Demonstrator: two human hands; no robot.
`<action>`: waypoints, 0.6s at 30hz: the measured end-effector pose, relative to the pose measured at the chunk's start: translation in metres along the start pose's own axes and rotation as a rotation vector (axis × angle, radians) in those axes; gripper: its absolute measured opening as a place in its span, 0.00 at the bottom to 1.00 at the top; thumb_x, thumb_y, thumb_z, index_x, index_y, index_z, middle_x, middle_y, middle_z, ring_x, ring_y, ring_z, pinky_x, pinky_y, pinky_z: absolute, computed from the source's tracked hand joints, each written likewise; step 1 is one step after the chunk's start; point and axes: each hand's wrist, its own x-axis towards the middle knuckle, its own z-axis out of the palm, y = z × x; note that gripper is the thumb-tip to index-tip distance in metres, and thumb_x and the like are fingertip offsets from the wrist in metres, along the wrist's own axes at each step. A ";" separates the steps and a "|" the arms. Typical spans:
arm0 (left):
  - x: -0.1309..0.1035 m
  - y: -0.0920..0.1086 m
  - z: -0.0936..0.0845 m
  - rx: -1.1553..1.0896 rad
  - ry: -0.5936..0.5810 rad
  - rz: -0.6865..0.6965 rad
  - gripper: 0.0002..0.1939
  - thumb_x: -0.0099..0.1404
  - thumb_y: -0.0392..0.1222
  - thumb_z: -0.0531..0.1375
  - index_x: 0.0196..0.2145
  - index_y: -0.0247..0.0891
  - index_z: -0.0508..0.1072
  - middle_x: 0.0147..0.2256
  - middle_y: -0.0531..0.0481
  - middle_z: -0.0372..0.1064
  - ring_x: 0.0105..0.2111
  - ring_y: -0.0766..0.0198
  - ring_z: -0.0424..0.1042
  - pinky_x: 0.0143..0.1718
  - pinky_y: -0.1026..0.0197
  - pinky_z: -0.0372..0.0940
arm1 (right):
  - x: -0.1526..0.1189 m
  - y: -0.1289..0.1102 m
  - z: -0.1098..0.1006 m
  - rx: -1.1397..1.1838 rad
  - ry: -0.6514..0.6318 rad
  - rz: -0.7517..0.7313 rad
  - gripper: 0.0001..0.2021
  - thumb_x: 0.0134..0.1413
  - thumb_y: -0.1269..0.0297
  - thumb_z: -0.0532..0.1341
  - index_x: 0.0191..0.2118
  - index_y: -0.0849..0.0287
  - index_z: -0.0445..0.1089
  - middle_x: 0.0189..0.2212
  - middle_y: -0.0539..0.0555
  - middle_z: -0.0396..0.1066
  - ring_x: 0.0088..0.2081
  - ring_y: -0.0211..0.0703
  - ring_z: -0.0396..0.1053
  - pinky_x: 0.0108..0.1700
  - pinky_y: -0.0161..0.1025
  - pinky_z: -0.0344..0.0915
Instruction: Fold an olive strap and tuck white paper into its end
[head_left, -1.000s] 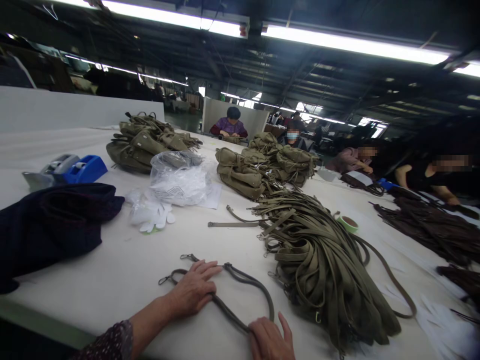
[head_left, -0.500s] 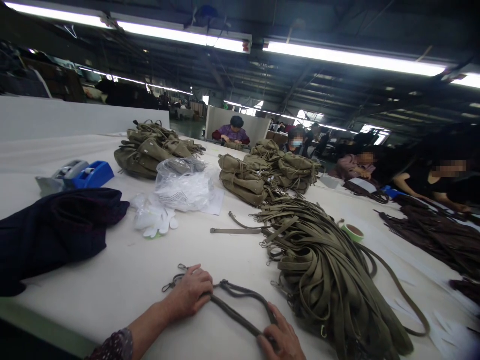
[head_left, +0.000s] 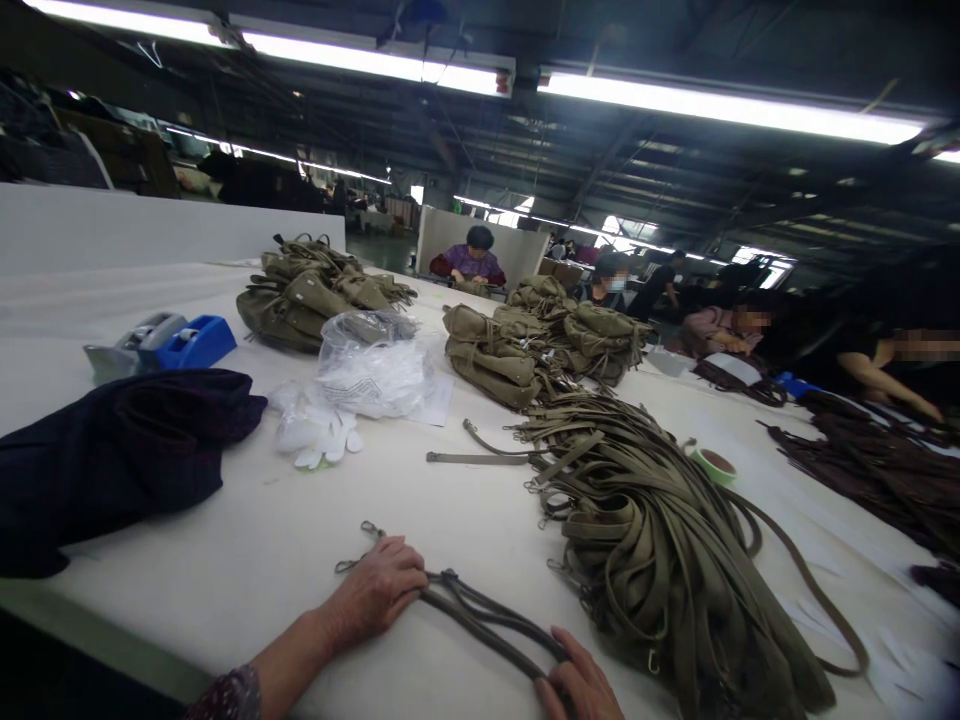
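Head view: left hand [head_left: 386, 582] is closed over the doubled strap [head_left: 487, 634] near its hook end, fingers curled and bunched, the metal hooks [head_left: 371, 527] sticking out past the knuckles. Right hand [head_left: 581, 682], partly cut off by the lower edge, grasps the strap's looped end between thumb and fingers; strap lies on the table [head_left: 285, 540], left of the strap pile [head_left: 645, 540].

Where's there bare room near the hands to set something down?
Bare table shows between the navy cloth and left hand, and between the white pieces and the held strap. It's crowded beside the right hand, where the strap pile sprawls, and farther back among the olive bags and clear plastic bag.
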 end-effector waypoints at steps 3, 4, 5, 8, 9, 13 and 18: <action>-0.001 -0.004 0.002 -0.009 -0.015 0.025 0.10 0.72 0.37 0.52 0.43 0.44 0.72 0.42 0.49 0.73 0.44 0.57 0.71 0.50 0.46 0.67 | 0.002 -0.011 -0.014 0.070 -0.066 -0.003 0.13 0.66 0.55 0.56 0.33 0.53 0.72 0.42 0.55 0.78 0.41 0.46 0.77 0.42 0.39 0.76; -0.002 -0.007 0.003 -0.011 -0.011 0.028 0.10 0.72 0.37 0.51 0.44 0.44 0.72 0.42 0.49 0.73 0.44 0.57 0.72 0.49 0.47 0.67 | 0.004 -0.015 -0.019 0.085 -0.080 0.018 0.09 0.65 0.57 0.57 0.36 0.52 0.71 0.39 0.54 0.78 0.39 0.45 0.77 0.40 0.38 0.75; -0.003 -0.009 0.005 -0.012 0.004 0.023 0.11 0.72 0.37 0.51 0.46 0.44 0.71 0.42 0.49 0.74 0.44 0.57 0.72 0.48 0.48 0.68 | 0.006 -0.019 -0.022 0.096 -0.079 0.049 0.07 0.65 0.58 0.58 0.40 0.52 0.71 0.37 0.53 0.77 0.37 0.44 0.77 0.39 0.37 0.75; -0.004 -0.013 0.009 0.000 0.094 -0.030 0.15 0.71 0.37 0.53 0.54 0.43 0.66 0.42 0.48 0.75 0.41 0.59 0.73 0.46 0.51 0.70 | 0.012 -0.031 -0.029 0.104 -0.053 0.115 0.11 0.67 0.63 0.55 0.52 0.54 0.67 0.35 0.52 0.76 0.35 0.44 0.75 0.38 0.38 0.72; -0.005 -0.012 0.009 0.010 0.110 -0.051 0.19 0.71 0.37 0.53 0.58 0.43 0.63 0.42 0.48 0.75 0.41 0.59 0.74 0.46 0.51 0.71 | 0.014 -0.034 -0.030 0.101 -0.071 0.119 0.11 0.67 0.64 0.54 0.52 0.53 0.67 0.35 0.52 0.75 0.36 0.44 0.74 0.39 0.39 0.71; 0.002 0.002 0.003 0.076 0.022 -0.043 0.33 0.67 0.39 0.57 0.67 0.49 0.51 0.57 0.45 0.69 0.54 0.53 0.70 0.55 0.47 0.68 | 0.020 -0.042 -0.036 0.088 -0.209 0.150 0.08 0.64 0.70 0.57 0.43 0.52 0.71 0.34 0.50 0.72 0.37 0.45 0.70 0.40 0.39 0.66; 0.024 0.021 0.010 0.020 -0.121 0.037 0.35 0.64 0.40 0.62 0.66 0.50 0.55 0.62 0.45 0.63 0.60 0.49 0.65 0.59 0.44 0.64 | 0.026 -0.048 -0.042 0.123 -0.230 0.239 0.09 0.59 0.74 0.59 0.40 0.52 0.71 0.33 0.50 0.72 0.38 0.45 0.69 0.41 0.38 0.63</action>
